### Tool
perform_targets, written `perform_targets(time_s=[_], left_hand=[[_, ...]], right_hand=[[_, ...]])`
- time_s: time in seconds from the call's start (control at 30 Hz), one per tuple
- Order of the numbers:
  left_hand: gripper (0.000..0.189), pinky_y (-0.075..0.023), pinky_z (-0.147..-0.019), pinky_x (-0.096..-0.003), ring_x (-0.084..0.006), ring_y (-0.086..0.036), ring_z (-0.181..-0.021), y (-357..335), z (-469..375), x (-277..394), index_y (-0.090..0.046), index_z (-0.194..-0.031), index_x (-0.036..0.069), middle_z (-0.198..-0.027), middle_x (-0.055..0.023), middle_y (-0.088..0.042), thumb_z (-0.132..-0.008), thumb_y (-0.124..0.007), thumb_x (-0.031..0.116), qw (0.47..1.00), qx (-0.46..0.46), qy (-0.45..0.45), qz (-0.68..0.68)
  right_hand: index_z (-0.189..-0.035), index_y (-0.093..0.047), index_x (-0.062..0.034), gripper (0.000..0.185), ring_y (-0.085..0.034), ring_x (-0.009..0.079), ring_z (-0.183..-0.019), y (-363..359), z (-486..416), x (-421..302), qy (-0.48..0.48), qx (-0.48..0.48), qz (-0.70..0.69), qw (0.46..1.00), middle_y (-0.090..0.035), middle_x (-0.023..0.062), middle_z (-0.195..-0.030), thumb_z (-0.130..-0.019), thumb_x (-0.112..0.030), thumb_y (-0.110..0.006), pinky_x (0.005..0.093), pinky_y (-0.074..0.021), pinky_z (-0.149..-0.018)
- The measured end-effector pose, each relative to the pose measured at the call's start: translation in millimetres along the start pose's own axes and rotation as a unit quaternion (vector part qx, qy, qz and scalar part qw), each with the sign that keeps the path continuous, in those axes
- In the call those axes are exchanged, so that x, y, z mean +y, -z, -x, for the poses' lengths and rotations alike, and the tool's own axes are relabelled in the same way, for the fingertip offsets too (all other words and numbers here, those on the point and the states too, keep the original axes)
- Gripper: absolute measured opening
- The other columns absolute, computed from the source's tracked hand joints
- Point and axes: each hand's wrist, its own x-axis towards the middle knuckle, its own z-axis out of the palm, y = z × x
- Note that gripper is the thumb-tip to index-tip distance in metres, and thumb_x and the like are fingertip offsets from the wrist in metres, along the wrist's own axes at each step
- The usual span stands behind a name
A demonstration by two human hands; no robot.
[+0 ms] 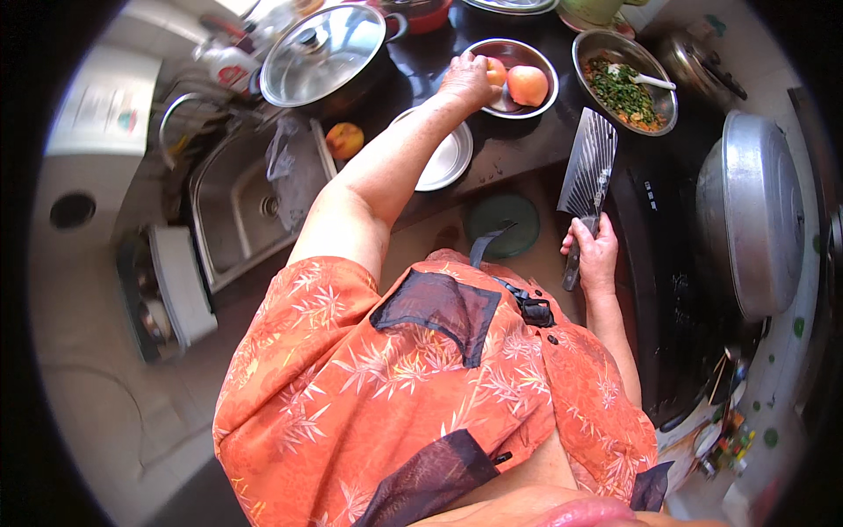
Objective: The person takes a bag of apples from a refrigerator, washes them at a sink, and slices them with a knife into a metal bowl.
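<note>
My right hand (593, 253) grips the dark handle of a cleaver (588, 165); its broad patterned blade points away from me, toward the counter. At the counter, my left hand (469, 84) reaches into a steel bowl (555, 92). Its fingers are around a peach (495, 71), partly covering it. Another peach (527, 85) lies beside that one in the same bowl. Under my left forearm is a shallow metal dish (448, 161), partly hidden by the arm. A third peach (345, 141) rests on the counter by the sink edge.
A lidded pot (323, 56) stands behind the sink (230, 191), where a plastic bag (290, 171) hangs. To the right are a bowl of chopped greens (619, 92) with a white spoon (652, 82), and a large metal pan (757, 217) on the black stove (658, 263). A green bin (504, 227) sits below.
</note>
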Motion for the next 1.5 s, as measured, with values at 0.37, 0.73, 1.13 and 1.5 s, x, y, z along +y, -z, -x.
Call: perform_targets(time_s=[0.37, 0.73, 1.13, 1.5], left_hand=[[0.059, -0.0465, -0.098, -0.0429, -0.0338, -0.057, -0.114, -27, -51, -15, -0.057, -0.126, 0.008, -0.119, -0.0160, -0.060, -0.073, -0.076, 0.024, 0.988, -0.014, -0.135, -0.080], [0.079, -0.0426, -0.105, -0.0400, -0.0352, -0.052, -0.117, 32, 126, -98, -0.048, -0.132, 0.006, -0.122, -0.0162, -0.055, -0.063, -0.084, 0.022, 0.994, -0.011, -0.040, 0.105], [0.081, -0.0423, -0.105, -0.0400, -0.0362, -0.051, -0.119, -7, 160, -86, -0.047, -0.129, 0.002, -0.126, -0.0200, -0.052, -0.062, -0.088, 0.025, 0.971, 0.035, 0.134, 0.197], [0.074, -0.0438, -0.102, -0.0405, -0.0358, -0.052, -0.115, -18, 167, -88, -0.048, -0.123, 0.003, -0.119, -0.0188, -0.052, -0.064, -0.088, 0.023, 0.969, 0.104, 0.123, 0.186]], right_hand=[[-0.091, -0.051, -0.0057, 0.013, -0.060, 0.0097, -0.062, -32, -27, -7, -0.052, 0.017, -0.017, 0.998, -0.060, 0.0024, -0.075, -0.094, -0.010, -0.063, 0.0256, -0.0528, -0.054], [-0.108, -0.056, -0.0001, 0.023, -0.051, 0.0054, -0.052, -50, -66, -20, 0.017, -0.202, 0.154, 0.967, -0.055, -0.0014, -0.063, -0.094, -0.016, -0.065, 0.0226, -0.0403, -0.048], [-0.106, -0.055, -0.0028, 0.022, -0.062, 0.0366, -0.068, -96, -74, -34, 0.153, -0.309, 0.366, 0.865, -0.061, 0.0189, -0.075, -0.090, -0.013, -0.067, 0.0385, -0.0491, -0.061], [-0.104, -0.051, -0.0011, 0.021, -0.062, 0.0453, -0.083, -115, -63, -57, 0.192, -0.318, 0.476, 0.797, -0.062, 0.0245, -0.085, -0.092, -0.014, -0.062, 0.0485, -0.0499, -0.068]])
